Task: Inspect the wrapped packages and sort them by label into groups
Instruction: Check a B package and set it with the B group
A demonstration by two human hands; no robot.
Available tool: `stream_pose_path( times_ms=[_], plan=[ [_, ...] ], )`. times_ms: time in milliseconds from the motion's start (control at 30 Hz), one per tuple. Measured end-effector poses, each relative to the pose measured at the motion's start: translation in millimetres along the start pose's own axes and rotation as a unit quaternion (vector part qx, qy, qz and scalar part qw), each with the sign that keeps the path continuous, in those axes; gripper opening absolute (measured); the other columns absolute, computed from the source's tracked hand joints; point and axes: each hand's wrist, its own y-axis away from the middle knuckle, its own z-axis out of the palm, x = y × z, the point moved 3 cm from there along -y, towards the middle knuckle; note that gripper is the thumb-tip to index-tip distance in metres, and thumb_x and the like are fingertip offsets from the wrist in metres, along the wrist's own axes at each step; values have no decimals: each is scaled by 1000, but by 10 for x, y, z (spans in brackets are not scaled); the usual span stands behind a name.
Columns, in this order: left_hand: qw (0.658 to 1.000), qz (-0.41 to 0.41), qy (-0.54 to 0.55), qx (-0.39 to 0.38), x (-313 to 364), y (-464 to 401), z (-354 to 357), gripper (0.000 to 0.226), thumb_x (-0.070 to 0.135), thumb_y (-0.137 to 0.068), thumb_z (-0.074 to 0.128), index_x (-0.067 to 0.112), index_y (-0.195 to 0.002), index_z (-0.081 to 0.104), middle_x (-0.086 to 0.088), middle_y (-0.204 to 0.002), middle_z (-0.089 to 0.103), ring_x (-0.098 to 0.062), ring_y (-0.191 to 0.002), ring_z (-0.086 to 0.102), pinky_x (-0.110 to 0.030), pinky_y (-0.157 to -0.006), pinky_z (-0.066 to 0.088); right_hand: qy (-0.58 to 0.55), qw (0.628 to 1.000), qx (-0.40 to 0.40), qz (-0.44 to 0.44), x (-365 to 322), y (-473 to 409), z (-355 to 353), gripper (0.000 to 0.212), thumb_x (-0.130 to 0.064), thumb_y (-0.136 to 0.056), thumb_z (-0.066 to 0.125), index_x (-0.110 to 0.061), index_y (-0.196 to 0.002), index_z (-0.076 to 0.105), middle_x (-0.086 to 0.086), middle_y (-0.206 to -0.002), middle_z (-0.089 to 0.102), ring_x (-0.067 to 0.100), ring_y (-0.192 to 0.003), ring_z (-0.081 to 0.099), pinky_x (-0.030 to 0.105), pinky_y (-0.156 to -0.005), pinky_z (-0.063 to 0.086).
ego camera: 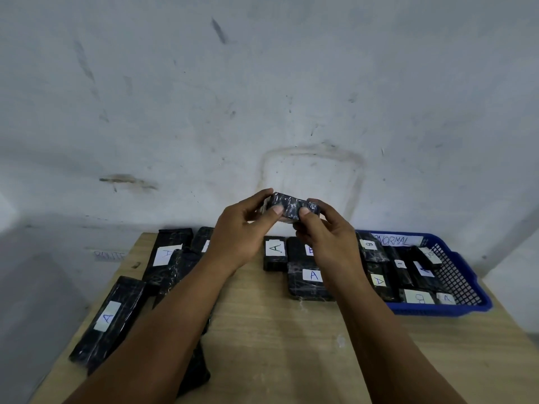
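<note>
While it is raised above the table (262, 330), a small package (288, 207) is pinched at its ends by the left hand (242, 231) and right hand (326, 231). Its wrap is black, glossy and veined like marble (no label is seen on it). Flat rectangular packs (309, 282) with white paper labels are laid on pale wood, others in a blue mesh basket (463, 275).
</note>
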Motion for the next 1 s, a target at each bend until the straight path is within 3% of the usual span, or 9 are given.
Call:
stream_pose_path(
  times_ms=[133, 233, 367, 467, 567, 700, 833, 933, 1000],
  plan=[
    [1000, -24, 14, 4, -35, 11, 40, 43, 35, -93, 72, 36, -136, 64, 14, -117, 74, 2, -109, 67, -21, -97, 48, 36, 999, -17, -16, -24, 33, -9, 30, -22, -95, 75, -29, -124, 71, -3, -105, 80, 9, -99, 75, 27, -91, 60],
    [1000, 5, 12, 21, -41, 33, 50, 34, 28, -92, 75, 28, -126, 71, 14, -109, 76, 5, -103, 68, -20, -94, 53, -1, 999, -34, -12, -40, 32, -4, 35, -18, -95, 75, -24, -129, 69, -4, -115, 79, 8, -106, 74, 27, -94, 58],
    [998, 56, 28, 7, -54, 76, 85, 33, 17, -89, 79, 34, -115, 71, 16, -110, 75, 2, -105, 70, -21, -94, 54, -73, 992, -2, 101, -58, -25, -41, 30, -42, -100, 66, -21, -119, 73, 1, -108, 80, 18, -103, 76, 33, -84, 60],
    [996, 76, 4, -36, -94, 91, 100, 46, 17, -86, 82, 43, -121, 66, 20, -124, 70, 6, -116, 64, -23, -103, 50, -39, 990, -13, 137, -45, -62, -89, 17, -26, -101, 66, -14, -104, 77, 4, -92, 80, 21, -87, 73, 34, -72, 56],
    [998, 20, 29, -51, -122, 61, 103, 59, 36, -85, 80, 39, -140, 58, 20, -132, 65, 7, -119, 61, -27, -101, 48, -56, 990, -28, 124, -28, -50, -96, 15, -10, -100, 64, -10, -109, 76, 7, -95, 81, 20, -84, 77, 30, -70, 59],
    [993, -102, 52, 19, -159, -30, 57, 56, 48, -91, 71, 23, -140, 61, 13, -111, 74, 0, -100, 70, -32, -98, 54, -51, 990, -64, 119, 82, -17, -37, 23, -8, -100, 64, -11, -122, 72, 9, -103, 81, 24, -92, 78, 44, -88, 61],
    [985, -132, 110, 17, -204, -44, 63, 22, 22, -94, 70, 19, -115, 77, 4, -97, 80, -13, -91, 77, -42, -94, 59, -20, 988, -80, 133, 139, -28, -2, 30, -14, -99, 67, -12, -129, 68, 6, -103, 81, 18, -88, 78, 38, -77, 60],
    [981, -146, 124, 4, -287, -23, 90, 25, 15, -91, 74, 16, -115, 76, -3, -96, 81, -21, -91, 78, -46, -93, 60, -23, 989, -53, 138, 146, -74, -17, 39, -33, -97, 73, -14, -131, 68, 6, -106, 81, 18, -89, 79, 39, -74, 61],
    [981, -151, 120, -16, -324, 11, 124, 32, 13, -89, 75, 14, -121, 74, -6, -98, 80, -24, -92, 78, -49, -93, 60, -28, 990, -42, 134, 123, -111, -31, 34, -32, -99, 70, -11, -126, 70, 8, -103, 81, 20, -86, 79, 39, -71, 63]
  ],
)
